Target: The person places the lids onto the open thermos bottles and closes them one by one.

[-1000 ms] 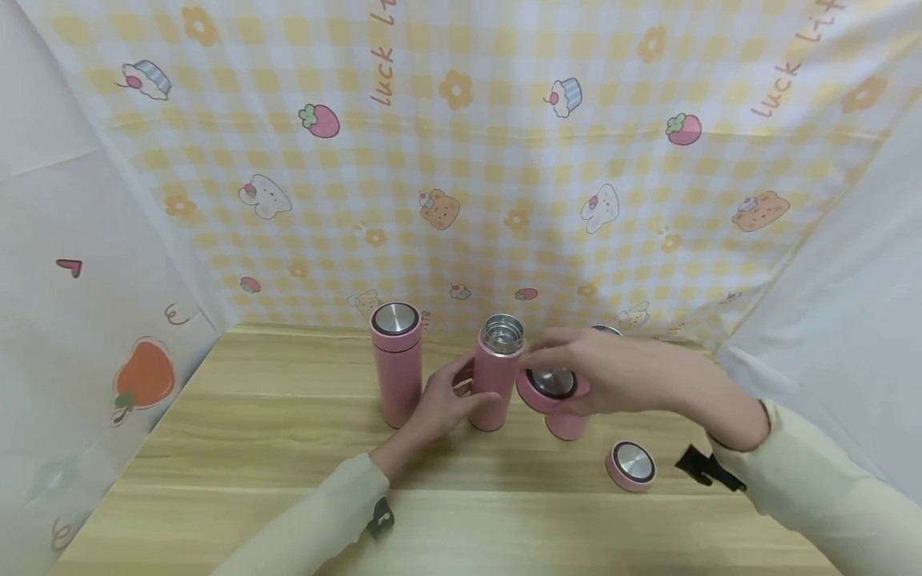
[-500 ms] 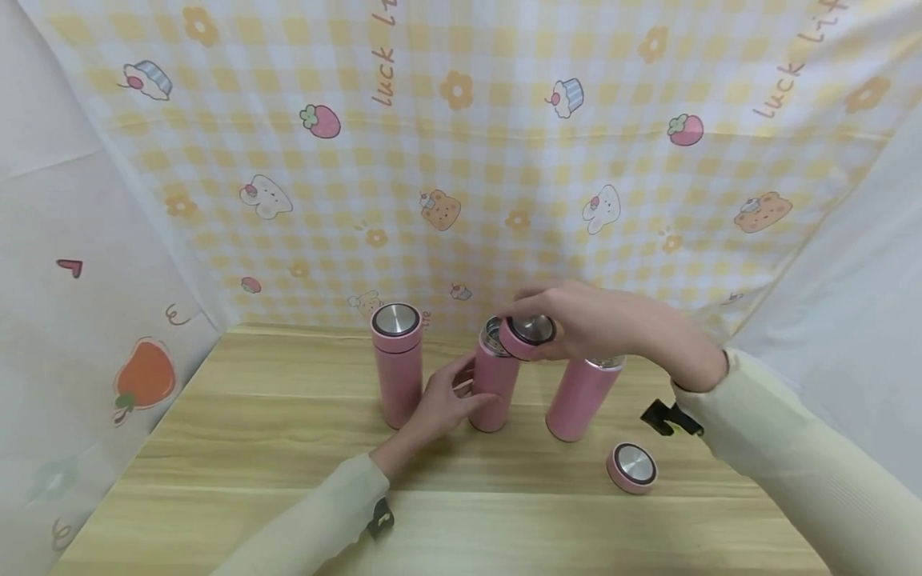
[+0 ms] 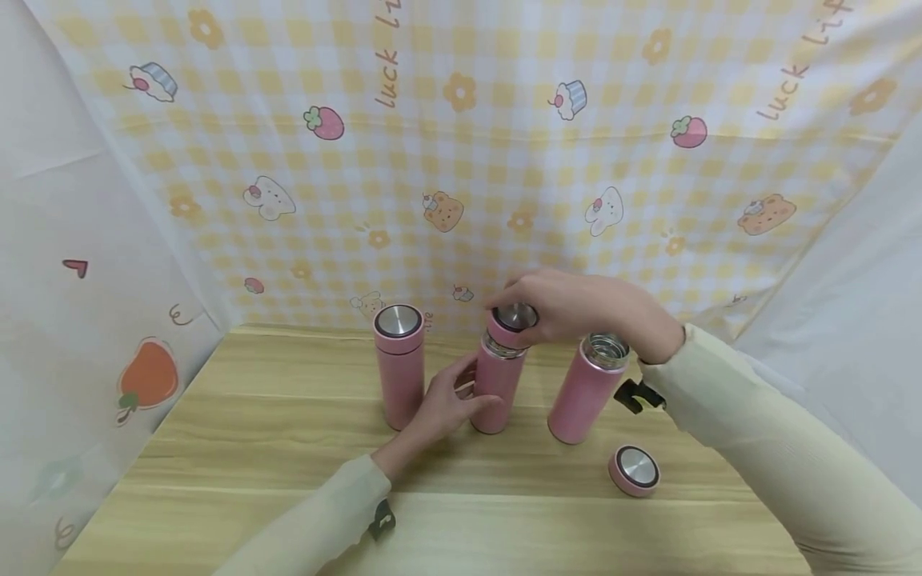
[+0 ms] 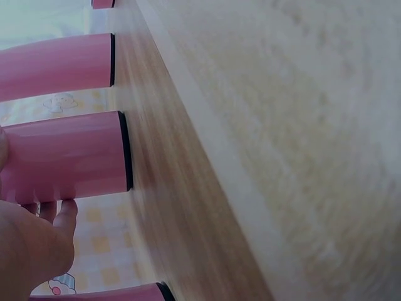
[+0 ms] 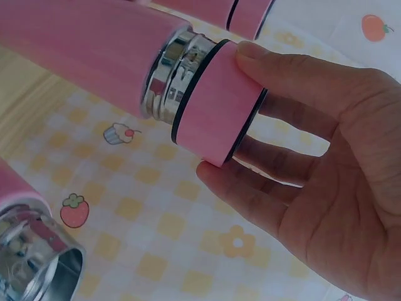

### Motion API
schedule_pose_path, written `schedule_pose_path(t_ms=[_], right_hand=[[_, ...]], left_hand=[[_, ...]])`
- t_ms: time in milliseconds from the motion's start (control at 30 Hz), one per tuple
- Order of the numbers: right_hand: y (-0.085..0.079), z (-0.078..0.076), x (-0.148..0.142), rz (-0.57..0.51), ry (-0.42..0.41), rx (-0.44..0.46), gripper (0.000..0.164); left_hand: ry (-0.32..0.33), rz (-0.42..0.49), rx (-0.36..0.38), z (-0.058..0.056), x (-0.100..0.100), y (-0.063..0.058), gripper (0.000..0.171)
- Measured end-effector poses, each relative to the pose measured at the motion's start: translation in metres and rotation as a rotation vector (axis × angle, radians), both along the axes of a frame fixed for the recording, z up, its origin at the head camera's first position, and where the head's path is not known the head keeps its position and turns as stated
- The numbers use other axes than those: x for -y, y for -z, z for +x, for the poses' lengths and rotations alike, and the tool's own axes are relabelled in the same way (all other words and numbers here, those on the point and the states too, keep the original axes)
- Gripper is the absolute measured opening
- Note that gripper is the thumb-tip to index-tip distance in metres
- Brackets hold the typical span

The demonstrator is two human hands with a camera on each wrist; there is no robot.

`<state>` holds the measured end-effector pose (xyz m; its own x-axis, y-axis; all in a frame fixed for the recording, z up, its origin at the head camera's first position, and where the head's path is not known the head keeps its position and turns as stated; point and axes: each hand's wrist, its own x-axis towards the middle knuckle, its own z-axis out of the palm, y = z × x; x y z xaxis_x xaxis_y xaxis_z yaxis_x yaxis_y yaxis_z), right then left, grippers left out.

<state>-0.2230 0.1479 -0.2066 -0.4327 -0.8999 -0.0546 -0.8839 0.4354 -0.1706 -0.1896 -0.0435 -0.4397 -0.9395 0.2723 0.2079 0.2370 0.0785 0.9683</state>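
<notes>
In the head view my left hand (image 3: 441, 406) grips the middle pink thermos bottle (image 3: 495, 388) around its lower body; the left wrist view shows thumb and fingers on opposite sides of it. My right hand (image 3: 579, 308) pinches a pink lid (image 3: 503, 331) with a steel top at this bottle's mouth. The right wrist view shows the lid (image 5: 219, 103) on the end of the steel neck (image 5: 178, 78), with much of the neck bare below it. Thumb and fingertips hold the lid's rim, the palm apart from its top.
A lidded pink thermos (image 3: 400, 376) stands to the left. On the right, an open pink thermos (image 3: 582, 392) shows its bare steel mouth. Another pink lid (image 3: 634, 470) lies steel side up on the wooden table (image 3: 238, 464). A checked cloth (image 3: 461, 160) hangs behind.
My right hand has carried the lid up and left, from beside the middle thermos onto its mouth. The right thermos has come into fuller view. My left hand has kept its grip.
</notes>
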Motion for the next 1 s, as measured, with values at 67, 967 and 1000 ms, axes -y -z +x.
schedule_pose_path(t_ms=[67,967,1000], right_hand=[[0.001,-0.001,0.002,0.013,0.002,0.003,0.049],[0.013,0.0,0.015,0.018,0.041,0.052,0.012],[0.014,0.0,0.015,0.015,0.042,0.054,0.012]], left_hand=[[0.002,-0.002,-0.003,0.0,0.0,0.0,0.073],[-0.001,-0.007,0.012,0.005,-0.002,-0.008,0.072],[0.003,-0.004,0.015,0.008,-0.002,-0.014,0.071]])
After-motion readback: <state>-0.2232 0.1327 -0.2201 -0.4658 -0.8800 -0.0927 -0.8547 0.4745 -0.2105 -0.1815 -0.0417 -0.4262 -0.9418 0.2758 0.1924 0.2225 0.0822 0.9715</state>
